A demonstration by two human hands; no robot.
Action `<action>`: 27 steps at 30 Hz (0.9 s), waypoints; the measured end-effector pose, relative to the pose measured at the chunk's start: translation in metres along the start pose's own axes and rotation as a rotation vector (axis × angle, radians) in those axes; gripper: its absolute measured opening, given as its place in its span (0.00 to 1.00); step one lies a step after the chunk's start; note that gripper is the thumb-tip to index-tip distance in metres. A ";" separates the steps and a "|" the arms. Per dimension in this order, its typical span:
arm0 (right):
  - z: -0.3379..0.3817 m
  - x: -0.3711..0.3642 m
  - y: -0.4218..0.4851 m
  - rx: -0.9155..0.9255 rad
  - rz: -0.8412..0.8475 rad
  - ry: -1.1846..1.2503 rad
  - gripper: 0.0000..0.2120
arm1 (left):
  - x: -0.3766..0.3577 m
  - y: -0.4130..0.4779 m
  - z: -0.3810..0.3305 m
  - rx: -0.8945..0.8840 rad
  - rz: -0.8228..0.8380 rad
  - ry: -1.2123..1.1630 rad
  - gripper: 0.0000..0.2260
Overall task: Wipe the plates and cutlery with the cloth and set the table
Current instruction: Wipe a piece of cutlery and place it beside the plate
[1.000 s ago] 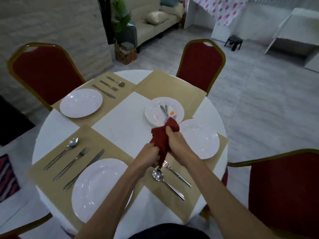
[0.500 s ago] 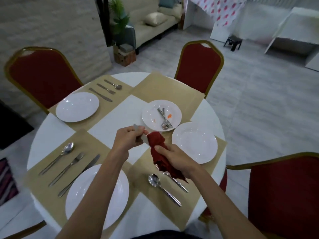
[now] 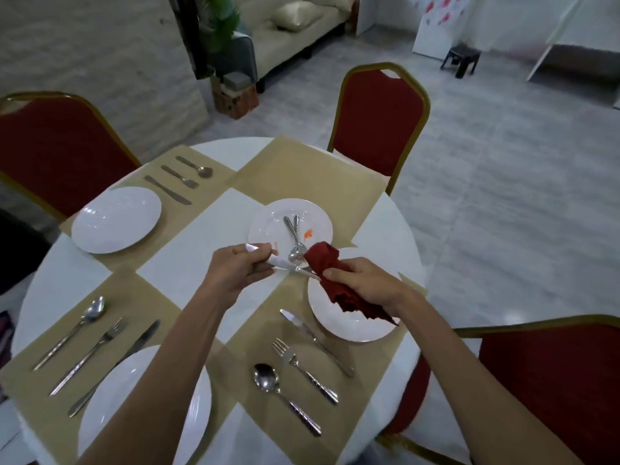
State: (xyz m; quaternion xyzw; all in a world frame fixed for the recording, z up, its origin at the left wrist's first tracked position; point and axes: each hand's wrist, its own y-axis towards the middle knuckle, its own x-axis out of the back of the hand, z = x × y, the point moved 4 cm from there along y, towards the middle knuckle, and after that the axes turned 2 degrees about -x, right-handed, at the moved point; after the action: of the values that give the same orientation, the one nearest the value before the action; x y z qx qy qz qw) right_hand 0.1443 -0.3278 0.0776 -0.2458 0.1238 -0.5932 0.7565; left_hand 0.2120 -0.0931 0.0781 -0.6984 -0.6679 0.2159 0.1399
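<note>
Item in hand: one table knife [image 3: 295, 267], steel, plain. Your left hand [image 3: 235, 271] pinches its handle end, fingers closed around it; your right hand [image 3: 364, 283] is clenched on the red cloth [image 3: 332, 280], which is bunched round the knife's other end. The long axis runs left to right between your two hands, dipping slightly toward the right, held in the air over the gap between two plates. A wiping stroke, by my reading, would run along that axis: cloth one way, knife the other.

Cloth: dark red, crumpled, tail hanging below your right fist over the clean plate [image 3: 339, 325].

Clean plate: white, on the right-hand placemat [image 3: 255, 344], directly under the cloth. Beside it on that mat, laid out: a knife [image 3: 315, 340], a fork [image 3: 303, 374], a spoon [image 3: 285, 397] (so the knife you hold likely belongs to another setting).

Soiled plate [image 3: 268, 226]: white, near the table's middle, just beyond your hands, bearing orange smears and two more pieces of cutlery [image 3: 295, 239], crossed, one a spoon (the other I cannot identify). Neither looks wiped yet. Your left hand is the nearer to it.

Empty placemat [image 3: 302, 169]: far side, before the far chair [image 3: 379, 129]; probably the destination.

Two settings on the left: complete.
</note>
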 end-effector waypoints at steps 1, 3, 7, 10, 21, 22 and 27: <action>0.001 0.017 0.007 0.003 -0.043 0.001 0.12 | -0.007 0.004 0.002 0.013 -0.005 -0.026 0.05; 0.002 0.051 0.026 0.002 -0.174 0.050 0.12 | -0.022 0.014 0.005 0.036 -0.016 -0.068 0.05; -0.001 0.112 0.063 -0.009 -0.430 0.198 0.12 | -0.056 0.037 0.009 0.015 0.020 0.137 0.07; -0.004 0.141 0.093 0.011 -0.541 0.273 0.12 | -0.092 0.055 0.007 -0.066 0.181 0.591 0.02; 0.027 0.193 0.234 -0.091 -0.524 0.068 0.12 | -0.204 0.169 -0.034 -0.408 0.143 1.432 0.01; 0.033 0.200 0.247 -0.098 -0.547 0.046 0.11 | -0.209 0.181 -0.037 -0.442 0.135 1.506 0.02; 0.054 0.231 0.309 -0.110 -0.651 0.153 0.12 | -0.213 0.257 -0.064 -0.442 0.045 1.471 0.10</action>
State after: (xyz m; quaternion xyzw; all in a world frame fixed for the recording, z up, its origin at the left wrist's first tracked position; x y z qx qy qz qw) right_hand 0.4897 -0.4834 -0.0130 -0.2677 0.1270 -0.8127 0.5017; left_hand 0.4648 -0.3165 0.0338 -0.6876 -0.4162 -0.4398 0.4008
